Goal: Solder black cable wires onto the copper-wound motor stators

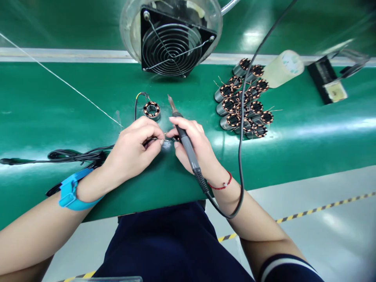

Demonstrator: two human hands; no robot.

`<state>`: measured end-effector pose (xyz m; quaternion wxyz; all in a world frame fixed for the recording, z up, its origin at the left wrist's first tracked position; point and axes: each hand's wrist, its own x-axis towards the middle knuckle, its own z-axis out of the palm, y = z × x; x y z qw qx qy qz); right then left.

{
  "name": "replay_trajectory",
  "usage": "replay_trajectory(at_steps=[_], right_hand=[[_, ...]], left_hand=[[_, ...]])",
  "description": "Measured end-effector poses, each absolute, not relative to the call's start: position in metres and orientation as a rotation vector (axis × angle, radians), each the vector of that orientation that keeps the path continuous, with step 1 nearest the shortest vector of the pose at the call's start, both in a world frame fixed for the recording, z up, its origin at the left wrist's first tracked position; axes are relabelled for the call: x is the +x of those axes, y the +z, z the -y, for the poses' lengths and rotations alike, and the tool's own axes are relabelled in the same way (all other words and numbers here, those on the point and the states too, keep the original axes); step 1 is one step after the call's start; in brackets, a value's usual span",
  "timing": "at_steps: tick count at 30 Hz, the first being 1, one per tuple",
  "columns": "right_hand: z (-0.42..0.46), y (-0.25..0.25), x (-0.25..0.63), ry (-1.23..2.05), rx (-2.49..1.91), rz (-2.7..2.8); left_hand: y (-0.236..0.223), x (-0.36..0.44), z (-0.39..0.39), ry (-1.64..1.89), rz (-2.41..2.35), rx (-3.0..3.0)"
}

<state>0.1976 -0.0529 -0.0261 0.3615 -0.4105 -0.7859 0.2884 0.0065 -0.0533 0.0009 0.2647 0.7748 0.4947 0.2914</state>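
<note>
My right hand is closed around a black soldering iron, its metal tip pointing up and away toward the fan. My left hand pinches a thin wire or pin between thumb and fingers, close to my right hand. A small part sits between both hands, mostly hidden. A wound motor stator with a black lead lies on the green mat just beyond my fingers. A blue wrist strap is on my left wrist.
A black extraction fan in a clear housing stands at the back centre. Several copper-wound stators are piled at the right, beside a pale cylinder. Black cables lie at the left. The iron's cord loops right.
</note>
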Motion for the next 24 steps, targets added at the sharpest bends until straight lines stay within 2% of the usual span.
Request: replay_trajectory(at_steps=[16, 24], right_hand=[[0.042, -0.029, 0.209, 0.722, -0.921, 2.210], [0.042, -0.025, 0.190, 0.613, -1.131, 2.039]], left_hand=[[-0.005, 0.008, 0.049, 0.742, -1.434, 1.948], [-0.004, 0.007, 0.046, 0.760, -1.459, 1.900]])
